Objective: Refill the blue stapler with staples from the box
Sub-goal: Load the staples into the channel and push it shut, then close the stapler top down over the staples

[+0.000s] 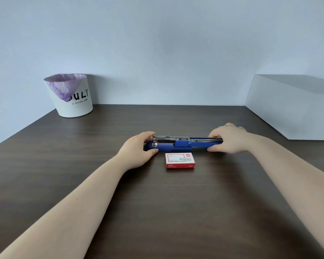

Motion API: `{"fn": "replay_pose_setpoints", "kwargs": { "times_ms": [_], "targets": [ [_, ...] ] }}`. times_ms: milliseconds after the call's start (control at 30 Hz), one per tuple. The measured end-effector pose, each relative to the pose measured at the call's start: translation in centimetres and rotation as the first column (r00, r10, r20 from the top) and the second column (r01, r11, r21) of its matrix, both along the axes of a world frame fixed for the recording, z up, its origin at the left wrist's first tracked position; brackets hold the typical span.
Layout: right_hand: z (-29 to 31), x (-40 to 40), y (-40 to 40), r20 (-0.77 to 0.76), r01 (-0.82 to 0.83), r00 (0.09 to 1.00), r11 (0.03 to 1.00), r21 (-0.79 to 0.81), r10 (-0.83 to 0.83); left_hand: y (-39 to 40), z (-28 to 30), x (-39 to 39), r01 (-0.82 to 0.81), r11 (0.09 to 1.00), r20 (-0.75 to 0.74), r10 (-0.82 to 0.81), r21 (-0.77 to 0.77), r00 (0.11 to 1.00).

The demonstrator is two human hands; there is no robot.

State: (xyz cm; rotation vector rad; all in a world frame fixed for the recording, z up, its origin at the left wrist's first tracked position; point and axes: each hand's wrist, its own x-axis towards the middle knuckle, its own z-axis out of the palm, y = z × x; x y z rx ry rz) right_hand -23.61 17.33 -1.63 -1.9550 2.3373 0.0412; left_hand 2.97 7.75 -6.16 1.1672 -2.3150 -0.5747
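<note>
Across the whole near half of your view runs the dark wood desk [157,212], backed by a pale wall. At the far right a white box [292,109] stands on it, and at the far left sits a white bin [73,101] with a purple liner folded over its rim and black lettering on its side.

Your two bare forearms reach in from the near corners toward the middle of the desk. Between them the stapler [181,143] lies flat, swung fully open along a left-right line, its metal staple channel showing on the left half.

Your left hand [138,148] is closed around the stapler's left end, thumb on the near side and fingers on the far side. Your right hand [230,139] grips the right end the same way.

Just near of the stapler, apart from both hands, lies the red staple box [180,161], closed.
</note>
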Motion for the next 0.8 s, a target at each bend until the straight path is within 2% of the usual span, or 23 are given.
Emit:
{"fn": "replay_pose_setpoints", "kwargs": {
  "times_ms": [100,267,400,467,667,800],
  "targets": [
    [0.0,0.1,-0.3,0.016,0.010,1.000,0.999,-0.037,-0.009,0.0,0.0,0.1,-0.005,1.000,0.002,0.005,-0.009,1.000],
    [1.9,0.4,-0.3,0.129,-0.027,0.990,0.985,-0.170,0.050,-0.2,0.1,0.1,-0.013,1.000,0.003,0.013,0.004,1.000],
    [4.0,1.9,-0.7,0.258,-0.076,0.947,0.917,-0.392,0.189,-0.2,0.1,0.1,-0.017,1.000,-0.006,0.017,0.000,1.000],
    [4.5,3.3,-1.2,0.301,-0.110,0.915,0.884,-0.454,0.269,-0.2,0.1,0.1,-0.013,1.000,-0.014,0.013,0.003,1.000],
    [3.5,7.2,-2.7,0.375,-0.145,0.854,0.857,-0.494,0.361,-0.2,0.1,0.2,-0.009,1.000,-0.020,0.009,-0.006,1.000],
    [2.0,8.4,-3.4,0.271,-0.237,0.891,0.882,-0.408,0.365,-0.2,0.2,0.1,-0.015,1.000,-0.023,0.014,-0.014,1.000]
  ]
}}
